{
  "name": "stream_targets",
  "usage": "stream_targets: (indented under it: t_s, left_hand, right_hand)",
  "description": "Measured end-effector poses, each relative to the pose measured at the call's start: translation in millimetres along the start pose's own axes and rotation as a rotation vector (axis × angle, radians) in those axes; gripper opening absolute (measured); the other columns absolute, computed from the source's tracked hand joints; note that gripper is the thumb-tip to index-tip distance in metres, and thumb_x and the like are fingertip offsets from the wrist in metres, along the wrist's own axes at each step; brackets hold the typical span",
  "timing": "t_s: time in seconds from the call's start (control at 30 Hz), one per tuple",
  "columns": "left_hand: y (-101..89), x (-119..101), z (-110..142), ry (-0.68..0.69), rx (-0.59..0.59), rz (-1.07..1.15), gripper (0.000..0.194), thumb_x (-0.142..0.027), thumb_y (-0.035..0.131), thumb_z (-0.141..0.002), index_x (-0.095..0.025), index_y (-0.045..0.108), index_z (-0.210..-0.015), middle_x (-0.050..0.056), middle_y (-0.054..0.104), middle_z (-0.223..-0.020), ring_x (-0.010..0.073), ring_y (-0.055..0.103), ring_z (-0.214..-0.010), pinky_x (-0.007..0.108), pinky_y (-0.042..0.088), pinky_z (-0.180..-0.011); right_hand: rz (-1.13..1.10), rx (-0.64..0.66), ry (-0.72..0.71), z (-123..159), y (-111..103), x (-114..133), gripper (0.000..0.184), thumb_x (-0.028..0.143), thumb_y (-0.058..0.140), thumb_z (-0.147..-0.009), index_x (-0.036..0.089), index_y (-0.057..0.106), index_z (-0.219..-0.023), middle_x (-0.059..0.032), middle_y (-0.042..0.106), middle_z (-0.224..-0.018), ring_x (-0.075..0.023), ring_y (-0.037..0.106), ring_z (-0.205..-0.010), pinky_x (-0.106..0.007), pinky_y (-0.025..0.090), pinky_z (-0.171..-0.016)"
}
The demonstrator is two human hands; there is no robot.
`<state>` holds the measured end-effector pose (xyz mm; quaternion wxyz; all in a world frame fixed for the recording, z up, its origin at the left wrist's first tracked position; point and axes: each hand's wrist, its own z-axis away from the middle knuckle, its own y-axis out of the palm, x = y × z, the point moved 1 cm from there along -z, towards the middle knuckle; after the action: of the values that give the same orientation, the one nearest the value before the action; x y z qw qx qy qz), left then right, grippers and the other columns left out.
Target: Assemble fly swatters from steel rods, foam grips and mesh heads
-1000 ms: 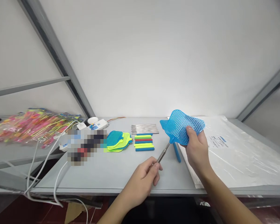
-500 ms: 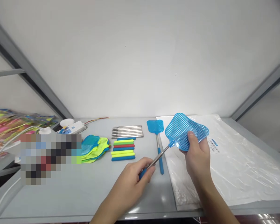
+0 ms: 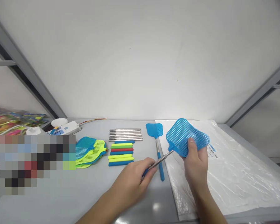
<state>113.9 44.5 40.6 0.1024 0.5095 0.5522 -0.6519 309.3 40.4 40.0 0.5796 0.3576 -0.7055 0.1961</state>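
Note:
My left hand (image 3: 138, 175) is closed around the blue grip of a silver metal rod (image 3: 161, 159), which points up and to the right. Pinched between thumb and fingers of my right hand (image 3: 196, 161) is a blue perforated fly swatter head (image 3: 180, 135), bent where the thumb presses. The rod's tip lies right at the head's narrow neck; whether they touch I cannot tell. Behind them, a whole blue fly swatter (image 3: 154, 130) with a metal shaft and blue handle lies on the table.
Left of the hands lie several coloured handle sleeves (image 3: 121, 149), a row of metal rods (image 3: 125, 134) and a pile of blue and yellow swatter heads (image 3: 91, 152). A white plastic bag (image 3: 233, 174) covers the table's right side. A power strip (image 3: 68, 128) sits back left, near a pixelated patch.
The metal rod now shows shorter, and its tip no longer runs into the swatter head's neck but lies beside it. Both hands keep their holds. The camera view has shifted slightly.

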Motion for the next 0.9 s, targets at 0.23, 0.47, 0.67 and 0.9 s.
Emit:
stream_targets:
  t_s: [0.23,0.47,0.67,0.9]
  left_hand:
    - [-32.6,25,-14,0.045,0.082,0.067,0.022,-0.037,0.045,-0.094,-0.023,0.059,-0.084,0.000,0.056,-0.066,0.0180,0.051,-0.064,0.025,0.032,-0.059]
    - [-30.9,51,1,-0.309,0.164,0.527,0.025,-0.052,0.046,-0.090,-0.027,0.042,-0.090,-0.008,0.045,-0.066,0.0080,0.038,-0.035,0.019,0.033,-0.031]
    - [-18.1,59,10,-0.443,0.368,0.775,0.024,-0.051,0.043,-0.092,-0.028,0.036,-0.094,-0.009,0.053,-0.060,0.0044,0.033,-0.024,0.014,0.030,-0.028]
    - [-13.6,59,7,-0.483,0.389,0.840,0.024,-0.050,0.041,-0.094,-0.026,0.039,-0.095,-0.008,0.053,-0.057,0.0038,0.034,-0.028,0.012,0.034,-0.030]
  right_hand:
    - [-0.037,0.000,0.078,-11,19,11,0.038,0.052,0.059,-0.083,0.028,0.057,-0.112,-0.0027,0.064,-0.103,-0.0178,0.062,-0.082,-0.028,0.053,-0.062]
    - [-0.107,0.139,0.171,-23,52,9,0.031,0.052,0.062,-0.080,0.025,0.056,-0.092,0.0044,0.055,-0.071,-0.0102,0.051,-0.055,-0.021,0.042,-0.045]
    - [-0.162,0.150,0.295,-6,66,-8,0.028,0.049,0.063,-0.082,0.025,0.050,-0.081,0.0096,0.043,-0.056,-0.0068,0.035,-0.041,-0.020,0.031,-0.036]
    - [-0.030,0.148,0.379,0,64,-16,0.035,0.053,0.058,-0.084,0.023,0.044,-0.074,0.0102,0.037,-0.045,-0.0078,0.034,-0.034,-0.022,0.027,-0.033]
